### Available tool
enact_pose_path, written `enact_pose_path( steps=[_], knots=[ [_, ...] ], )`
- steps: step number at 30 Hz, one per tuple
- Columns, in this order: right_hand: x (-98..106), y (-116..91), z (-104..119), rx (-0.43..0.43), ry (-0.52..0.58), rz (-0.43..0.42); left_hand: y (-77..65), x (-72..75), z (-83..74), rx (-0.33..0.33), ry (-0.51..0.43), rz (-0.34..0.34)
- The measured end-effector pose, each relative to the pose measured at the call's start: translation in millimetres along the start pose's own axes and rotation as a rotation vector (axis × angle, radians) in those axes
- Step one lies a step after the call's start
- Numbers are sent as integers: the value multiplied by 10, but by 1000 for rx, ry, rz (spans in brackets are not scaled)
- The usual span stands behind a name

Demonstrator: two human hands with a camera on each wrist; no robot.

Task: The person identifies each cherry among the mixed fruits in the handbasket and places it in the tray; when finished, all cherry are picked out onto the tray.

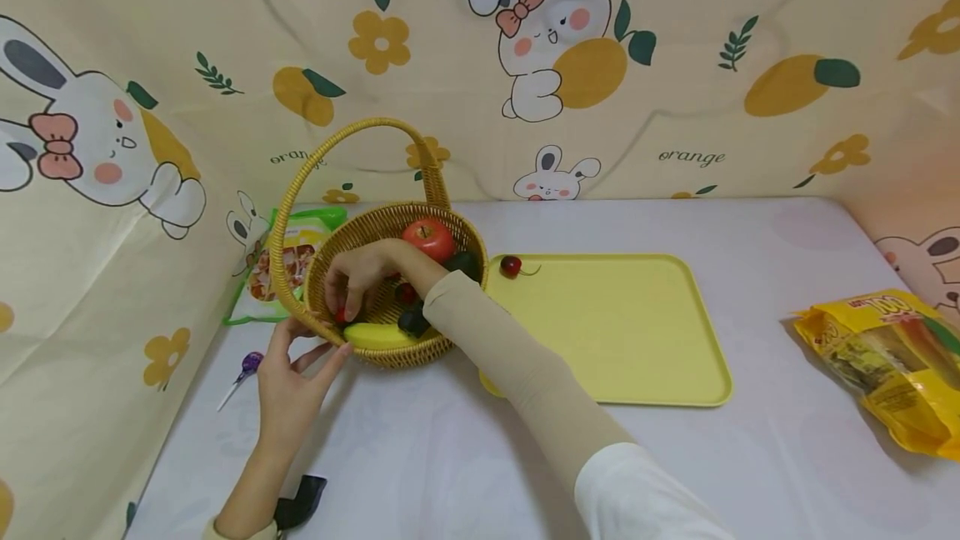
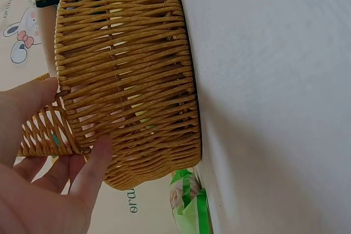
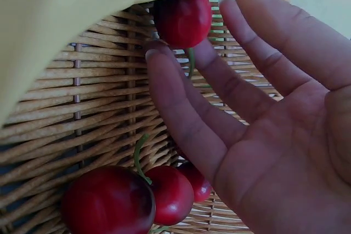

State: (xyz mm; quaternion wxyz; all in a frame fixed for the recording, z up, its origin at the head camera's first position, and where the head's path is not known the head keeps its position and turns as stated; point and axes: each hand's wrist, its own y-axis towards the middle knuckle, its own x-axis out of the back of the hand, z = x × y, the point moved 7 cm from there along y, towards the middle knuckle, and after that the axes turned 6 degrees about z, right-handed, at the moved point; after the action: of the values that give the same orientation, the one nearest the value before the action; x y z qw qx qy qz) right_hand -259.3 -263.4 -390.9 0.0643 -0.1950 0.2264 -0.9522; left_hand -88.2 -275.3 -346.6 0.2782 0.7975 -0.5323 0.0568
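Note:
My left hand (image 1: pixel 291 382) grips the wicker basket (image 1: pixel 405 357) at its rim, by the foot of the handle; in the left wrist view the thumb and fingers (image 2: pixel 97 160) lie either side of the weave. Inside the basket is my right hand (image 1: pixel 365 269). Its fingers reach loosely around a red cherry (image 3: pixel 184 17) beside the banana (image 1: pixel 377 335), without closing on it. More cherries (image 3: pixel 170 195) lie below that hand in the right wrist view. A red apple (image 1: pixel 429 238) sits at the basket's back, with dark fruit partly hidden by the right forearm.
A yellow tray (image 1: pixel 600 332) lies right of the basket, a stemmed cherry (image 1: pixel 511 266) at its upper left corner. Left of the basket are a green-edged snack bag (image 1: pixel 281 269) and a purple lollipop (image 1: pixel 251 362). A yellow package (image 1: pixel 888 365) lies far right.

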Motion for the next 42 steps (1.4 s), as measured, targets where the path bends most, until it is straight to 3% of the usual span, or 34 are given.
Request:
enact_pose_path(
  steps=[6,9,12,16,21,26,30,34,36,39,42],
  knots=[
    [7,-3,-13,15,-43,5,4,-24,-4,-31,-20,8],
    [29,-30,41,66,-82,-18,3,-22,128,-33,-27,5],
    [104,-127,161,156,-113,-93,1,-13,295,-29,-29,-2],
    [244,-500,287,267,-81,-256,-9,-13,419,-24,-26,-10],
    [381,-1367,181,347,-112,-580,-54,1,436,-7,-1,-22],
    [407,-2209,-398,232,-83,-824,-79,28,384,13,9,-30],
    [326,-2652,-966,37,-107,-885,-73,29,359,12,1,-27],
    [216,-2873,-1370,-163,-193,-874,-57,28,341,9,-10,-26],
    [181,-2934,-1488,-223,-234,-882,-50,25,334,6,-13,-26],
    [148,-2969,-1591,-213,-235,-898,-36,12,322,0,-14,-20],
    [125,-2945,-1653,-125,-189,-888,-19,-5,315,-4,-17,-12]
  ],
)
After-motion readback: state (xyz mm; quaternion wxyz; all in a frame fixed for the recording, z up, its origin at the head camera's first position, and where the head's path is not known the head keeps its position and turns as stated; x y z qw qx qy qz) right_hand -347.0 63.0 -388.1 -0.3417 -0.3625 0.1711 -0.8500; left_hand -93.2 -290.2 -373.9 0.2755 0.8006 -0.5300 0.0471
